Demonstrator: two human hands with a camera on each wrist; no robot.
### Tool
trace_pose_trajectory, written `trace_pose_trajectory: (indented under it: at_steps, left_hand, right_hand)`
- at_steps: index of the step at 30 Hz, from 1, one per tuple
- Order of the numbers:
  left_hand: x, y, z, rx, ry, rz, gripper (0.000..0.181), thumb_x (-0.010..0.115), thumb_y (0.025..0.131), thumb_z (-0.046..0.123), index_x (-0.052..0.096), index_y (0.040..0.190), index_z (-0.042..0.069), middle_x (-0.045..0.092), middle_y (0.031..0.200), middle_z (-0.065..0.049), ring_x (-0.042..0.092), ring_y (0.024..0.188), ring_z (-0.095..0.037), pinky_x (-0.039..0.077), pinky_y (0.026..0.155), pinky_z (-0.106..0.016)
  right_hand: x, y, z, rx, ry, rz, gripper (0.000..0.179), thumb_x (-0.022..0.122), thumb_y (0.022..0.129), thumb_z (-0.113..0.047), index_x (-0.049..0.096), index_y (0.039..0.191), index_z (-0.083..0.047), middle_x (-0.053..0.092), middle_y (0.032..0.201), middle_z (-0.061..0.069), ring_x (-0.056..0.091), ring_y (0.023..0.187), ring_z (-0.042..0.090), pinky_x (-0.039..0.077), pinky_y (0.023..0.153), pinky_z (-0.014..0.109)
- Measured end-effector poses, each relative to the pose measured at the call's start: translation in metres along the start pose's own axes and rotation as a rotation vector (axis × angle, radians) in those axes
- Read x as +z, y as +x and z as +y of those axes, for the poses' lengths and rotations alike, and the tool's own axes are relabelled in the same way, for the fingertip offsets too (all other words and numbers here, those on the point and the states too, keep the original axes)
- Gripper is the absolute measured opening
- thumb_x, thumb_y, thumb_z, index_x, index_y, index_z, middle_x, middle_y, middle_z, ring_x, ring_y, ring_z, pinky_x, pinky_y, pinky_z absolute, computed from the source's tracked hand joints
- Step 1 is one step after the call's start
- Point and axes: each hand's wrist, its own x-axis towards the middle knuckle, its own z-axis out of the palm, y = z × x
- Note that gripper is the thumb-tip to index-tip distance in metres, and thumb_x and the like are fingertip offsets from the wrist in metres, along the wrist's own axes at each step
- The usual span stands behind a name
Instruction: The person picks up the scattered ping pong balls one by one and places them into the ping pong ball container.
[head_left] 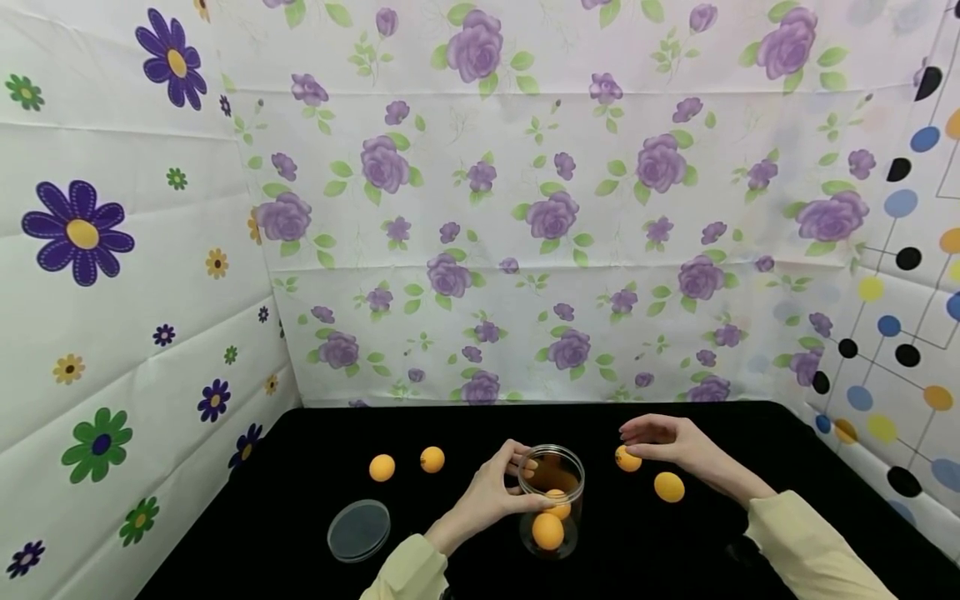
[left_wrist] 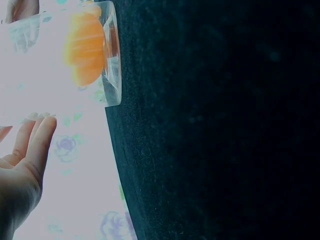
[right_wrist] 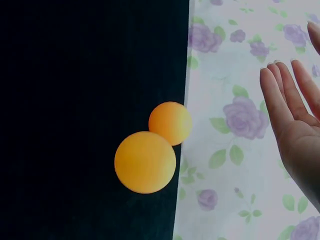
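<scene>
On the table: jar gripped, right hand empty

Table (head_left: 300,467): left hand (head_left: 491,492) wraps thumb and fingers round the top of an upright clear jar (head_left: 553,473), two orange balls (head_left: 548,532) inside. Right hand (head_left: 663,437) extended, fingers loosely straight, over two loose balls (head_left: 669,487) right of jar. Lid (head_left: 358,531) lies left. Upper jar ball partly hidden; left wrist view washed out; right sleeve (head_left: 810,542) cut off.

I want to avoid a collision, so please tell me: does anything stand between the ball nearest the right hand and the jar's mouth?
Nothing visible stands between that ball and the jar, except the jar's own wall, which likely must be cleared from above. The jar is open on top; the left hand grips its other side.
</scene>
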Motion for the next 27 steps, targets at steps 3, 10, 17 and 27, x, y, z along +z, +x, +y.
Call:
trace_pose_trajectory:
  at_steps: [3,10,17,27]
  left_hand:
    - [0.000,0.000,0.000,0.001,-0.001,0.000,0.045,0.072,0.079,0.023,0.046,0.116,0.022,0.049,0.109,-0.006,0.048,0.097,-0.027,0.047,0.076,-0.029]
    - [0.000,0.000,0.000,-0.001,-0.001,-0.004,0.045,0.072,0.079,0.024,0.047,0.115,0.023,0.049,0.109,-0.006,0.048,0.097,-0.027,0.047,0.076,-0.029]
    - [-0.001,-0.001,0.000,-0.006,0.000,0.002,0.044,0.072,0.079,0.024,0.047,0.115,0.024,0.049,0.109,-0.006,0.048,0.097,-0.026,0.047,0.076,-0.029]
    - [-0.001,0.000,-0.001,-0.010,0.004,-0.001,0.045,0.072,0.079,0.025,0.047,0.116,0.023,0.049,0.109,-0.005,0.048,0.097,-0.025,0.047,0.076,-0.029]
  right_hand:
    - [-0.003,-0.002,0.002,0.008,0.005,0.006,0.040,0.060,0.089,-0.014,0.050,0.122,0.006,0.051,0.116,0.026,0.055,0.099,0.027,0.045,0.081,0.039]
    - [-0.010,-0.007,0.011,0.032,0.009,0.013,0.042,0.061,0.088,-0.016,0.049,0.122,0.006,0.048,0.118,0.029,0.055,0.100,0.025,0.043,0.082,0.044]
    - [-0.019,-0.014,0.018,0.068,0.006,0.031,0.042,0.060,0.089,-0.017,0.049,0.123,0.004,0.052,0.118,0.022,0.054,0.102,0.025,0.042,0.084,0.045]
    - [-0.025,-0.018,0.024,0.072,0.017,0.016,0.040,0.058,0.090,-0.014,0.048,0.123,0.006,0.050,0.118,0.026,0.055,0.101,0.023,0.043,0.083,0.044]
